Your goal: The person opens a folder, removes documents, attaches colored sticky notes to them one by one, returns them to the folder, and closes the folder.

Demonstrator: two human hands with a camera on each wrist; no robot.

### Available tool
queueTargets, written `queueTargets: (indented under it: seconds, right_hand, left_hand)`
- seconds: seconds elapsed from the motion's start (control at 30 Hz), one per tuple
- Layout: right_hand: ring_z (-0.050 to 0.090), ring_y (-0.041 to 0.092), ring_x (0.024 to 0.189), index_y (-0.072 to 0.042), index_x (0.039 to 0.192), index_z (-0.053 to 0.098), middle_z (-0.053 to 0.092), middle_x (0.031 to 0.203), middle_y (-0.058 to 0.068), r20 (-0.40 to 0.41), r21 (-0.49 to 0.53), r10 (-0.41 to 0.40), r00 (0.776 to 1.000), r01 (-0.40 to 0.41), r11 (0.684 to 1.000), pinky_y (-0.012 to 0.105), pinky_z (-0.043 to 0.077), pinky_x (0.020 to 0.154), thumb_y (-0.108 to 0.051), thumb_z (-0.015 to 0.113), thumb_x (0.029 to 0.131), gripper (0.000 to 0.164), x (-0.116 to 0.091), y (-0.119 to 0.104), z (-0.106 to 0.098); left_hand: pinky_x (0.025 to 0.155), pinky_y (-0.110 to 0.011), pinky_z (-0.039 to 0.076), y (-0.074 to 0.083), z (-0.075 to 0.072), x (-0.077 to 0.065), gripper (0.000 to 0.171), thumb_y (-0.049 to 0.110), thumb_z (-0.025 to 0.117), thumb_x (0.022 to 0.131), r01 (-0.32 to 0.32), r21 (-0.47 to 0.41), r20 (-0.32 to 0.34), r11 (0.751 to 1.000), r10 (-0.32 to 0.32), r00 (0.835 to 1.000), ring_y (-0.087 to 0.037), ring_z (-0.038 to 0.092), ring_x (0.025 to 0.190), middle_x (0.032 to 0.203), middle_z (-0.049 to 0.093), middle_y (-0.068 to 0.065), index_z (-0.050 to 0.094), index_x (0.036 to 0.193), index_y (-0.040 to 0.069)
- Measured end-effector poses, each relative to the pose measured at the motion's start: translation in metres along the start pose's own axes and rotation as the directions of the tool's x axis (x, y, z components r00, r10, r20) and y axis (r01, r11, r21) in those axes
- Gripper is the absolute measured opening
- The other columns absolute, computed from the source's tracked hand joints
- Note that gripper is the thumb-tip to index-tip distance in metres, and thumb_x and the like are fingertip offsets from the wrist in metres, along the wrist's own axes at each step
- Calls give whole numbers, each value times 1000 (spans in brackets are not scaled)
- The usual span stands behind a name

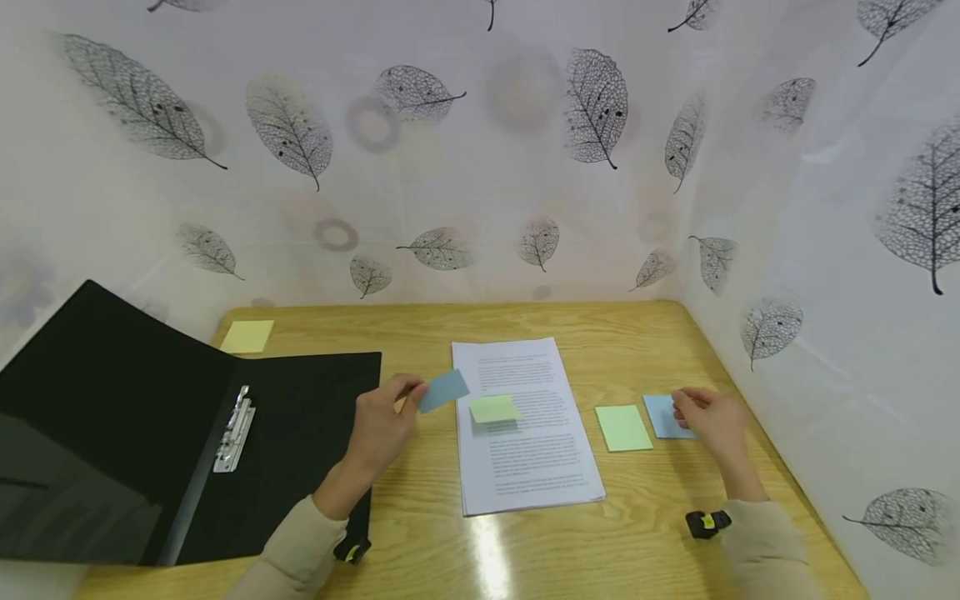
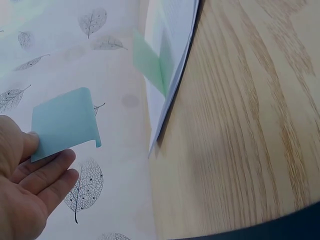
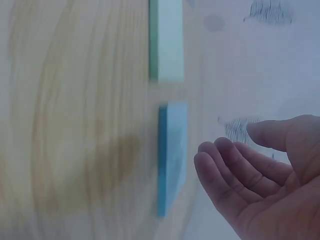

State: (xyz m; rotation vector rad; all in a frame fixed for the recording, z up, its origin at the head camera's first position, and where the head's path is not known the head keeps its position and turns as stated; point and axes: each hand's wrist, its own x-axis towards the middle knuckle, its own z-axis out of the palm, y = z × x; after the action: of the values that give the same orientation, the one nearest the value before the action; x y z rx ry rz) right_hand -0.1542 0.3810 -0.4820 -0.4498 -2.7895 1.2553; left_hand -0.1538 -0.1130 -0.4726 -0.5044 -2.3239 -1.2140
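Note:
A single blue sticky note [image 1: 444, 391] is pinched between thumb and fingers of my left hand [image 1: 381, 422], just left of the printed papers [image 1: 517, 467]. In the left wrist view, the note [image 2: 65, 122] has a curled edge on its far side. On the papers sticks a green sticky note [image 1: 493, 408], its lower edge lifted. My right hand [image 1: 712, 421] hovers by the blue sticky note pad [image 1: 660, 414], loosely bent and holding nothing. In the right wrist view a gap shows between the fingers and the blue pad [image 3: 175, 150]. Left of it lies a green pad [image 1: 623, 427].
A black binder [image 1: 300, 417] with a metal clip [image 1: 236, 433] lies spread on the left of the wooden table [image 1: 420, 533]. A yellow pad [image 1: 247, 336] sits behind it. Leaf-patterned sheets [image 1: 465, 183] enclose the back and sides.

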Motion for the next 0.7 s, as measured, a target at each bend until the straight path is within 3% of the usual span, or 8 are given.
queueTargets:
  seconds: [0.17,0.33,0.53,0.7]
  right_hand:
    - [80,20,84,11,133,65,77,110,27,108,107,-98,989,87,990,35,66,76,-34,61,108,51,-3,-37,31]
    - [79,22,88,11,131,66,76,111,26,235,232,-171,957,115,966,40,66,80,-32,62,108,49,-10,-74,65]
    - [79,27,87,12,128,67,75,107,29,395,351,-214,893,69,934,39,67,78,-32,61,109,48,-22,-112,106]
    - [79,26,85,14,126,67,75,106,30,482,413,-264,835,49,909,41,67,77,-32,58,110,49,-30,-131,130]
  left_hand:
    - [81,-47,65,5,9,2,8,5,75,97,-20,-15,21,1000,21,1000,-31,80,96,102,81,-15,75,104,1]
    - [78,-46,66,11,17,5,7,4,75,96,-76,-19,31,997,77,997,-31,80,97,101,81,-16,75,103,0]
    - [77,-41,66,15,23,8,6,7,74,98,-95,14,56,995,94,994,-26,80,95,98,81,-13,74,102,3]
    - [77,-39,66,20,26,9,4,5,75,97,-118,-2,68,993,118,991,-24,80,94,97,80,-11,74,101,4]
